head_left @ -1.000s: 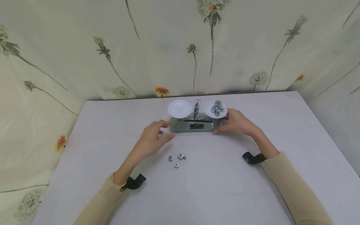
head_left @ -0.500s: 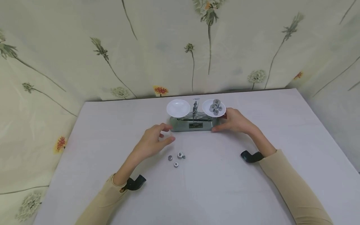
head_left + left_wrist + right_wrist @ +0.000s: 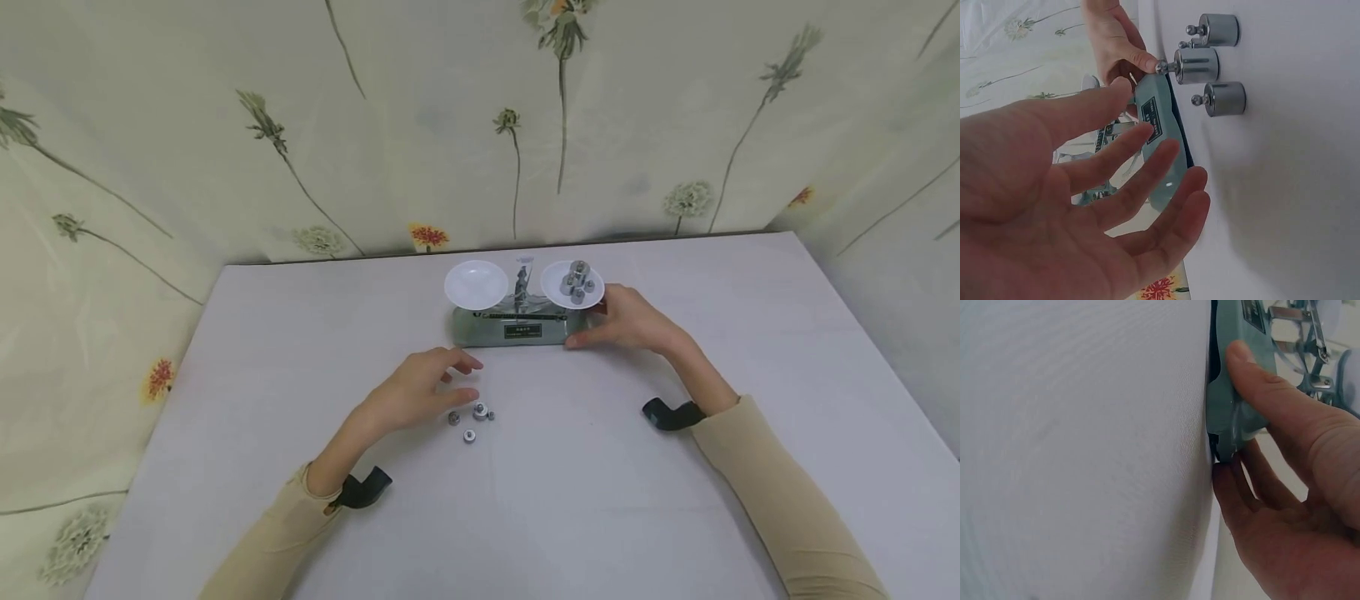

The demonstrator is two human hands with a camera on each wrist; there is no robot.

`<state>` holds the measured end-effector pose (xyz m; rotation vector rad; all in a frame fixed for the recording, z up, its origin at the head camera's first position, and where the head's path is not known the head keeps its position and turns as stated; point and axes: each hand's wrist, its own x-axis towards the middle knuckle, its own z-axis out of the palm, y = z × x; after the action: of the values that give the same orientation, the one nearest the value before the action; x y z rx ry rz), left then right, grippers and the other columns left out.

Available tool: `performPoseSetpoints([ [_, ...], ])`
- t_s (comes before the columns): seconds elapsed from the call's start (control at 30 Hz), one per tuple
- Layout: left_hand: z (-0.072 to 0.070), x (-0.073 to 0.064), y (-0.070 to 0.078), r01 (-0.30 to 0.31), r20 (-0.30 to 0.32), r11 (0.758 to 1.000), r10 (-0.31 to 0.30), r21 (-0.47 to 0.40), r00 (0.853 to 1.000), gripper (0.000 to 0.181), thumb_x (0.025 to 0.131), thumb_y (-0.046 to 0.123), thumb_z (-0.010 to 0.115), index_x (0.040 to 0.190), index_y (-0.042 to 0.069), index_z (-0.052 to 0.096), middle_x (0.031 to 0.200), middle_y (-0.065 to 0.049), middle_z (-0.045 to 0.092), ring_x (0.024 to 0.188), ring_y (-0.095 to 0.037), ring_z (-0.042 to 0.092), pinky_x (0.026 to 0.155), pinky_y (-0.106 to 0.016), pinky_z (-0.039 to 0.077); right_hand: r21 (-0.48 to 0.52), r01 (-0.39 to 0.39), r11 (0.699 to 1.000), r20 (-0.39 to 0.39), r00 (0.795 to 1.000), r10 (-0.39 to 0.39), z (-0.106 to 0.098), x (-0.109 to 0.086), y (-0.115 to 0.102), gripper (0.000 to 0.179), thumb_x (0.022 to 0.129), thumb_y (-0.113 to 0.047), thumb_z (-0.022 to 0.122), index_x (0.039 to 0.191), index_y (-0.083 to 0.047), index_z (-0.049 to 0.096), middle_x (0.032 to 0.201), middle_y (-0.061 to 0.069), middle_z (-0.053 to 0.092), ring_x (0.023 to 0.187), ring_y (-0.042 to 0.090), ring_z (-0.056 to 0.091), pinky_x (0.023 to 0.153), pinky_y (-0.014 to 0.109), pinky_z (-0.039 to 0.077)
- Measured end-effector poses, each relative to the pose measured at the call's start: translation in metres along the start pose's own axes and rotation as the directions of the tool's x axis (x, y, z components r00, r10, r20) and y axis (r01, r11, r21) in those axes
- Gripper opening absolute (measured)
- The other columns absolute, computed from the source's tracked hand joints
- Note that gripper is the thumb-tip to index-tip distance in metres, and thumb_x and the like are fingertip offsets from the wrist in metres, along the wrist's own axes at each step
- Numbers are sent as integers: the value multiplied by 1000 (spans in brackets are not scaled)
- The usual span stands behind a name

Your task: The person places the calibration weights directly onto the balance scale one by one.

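Note:
A balance scale with a green base (image 3: 491,329) stands near the table's back edge. Its left pan (image 3: 476,285) is bare, while the right pan (image 3: 551,283) bears several metal weights (image 3: 578,275). My right hand (image 3: 633,321) holds the right end of the base, thumb on the front and fingers about the end, as the right wrist view also shows. In front of the scale hovers my left hand (image 3: 412,387), fingers loosely bent and apart, with nothing in it. Close to its thumb stand several knobbed metal weights (image 3: 1225,99) on the table.
A white cloth covers the table (image 3: 555,492). Behind it hangs a flower-patterned curtain (image 3: 450,167). Black wrist mounts (image 3: 363,487) stick out from both sleeves above the table.
My left hand has drawn back from the scale's left end, moving toward the loose weights. The right hand keeps its hold on the base, and the scale stays in place.

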<state>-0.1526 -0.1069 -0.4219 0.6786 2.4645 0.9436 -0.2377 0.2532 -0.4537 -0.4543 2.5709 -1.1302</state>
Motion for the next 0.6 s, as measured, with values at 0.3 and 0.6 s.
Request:
performPoseSetpoints([
  [0.3, 12, 3, 4, -7, 39, 998, 5, 65, 999, 41, 101, 22, 77, 139, 10, 67, 134, -7, 74, 127, -26, 67, 109, -44, 56, -3, -5, 1000, 2, 1000, 5, -1, 0, -1, 84, 77, -22, 99, 148, -4, 57, 149, 19, 66, 141, 41, 62, 122, 58, 46],
  [0.6, 17, 2, 11, -10, 64, 996, 4, 91, 998, 34, 99, 18, 79, 131, 12, 72, 126, -4, 77, 119, -23, 68, 106, -41, 55, 3, -10, 1000, 8, 1000, 10, -1, -1, -2, 84, 77, -21, 99, 148, -5, 57, 148, 19, 66, 141, 41, 62, 123, 59, 43],
])
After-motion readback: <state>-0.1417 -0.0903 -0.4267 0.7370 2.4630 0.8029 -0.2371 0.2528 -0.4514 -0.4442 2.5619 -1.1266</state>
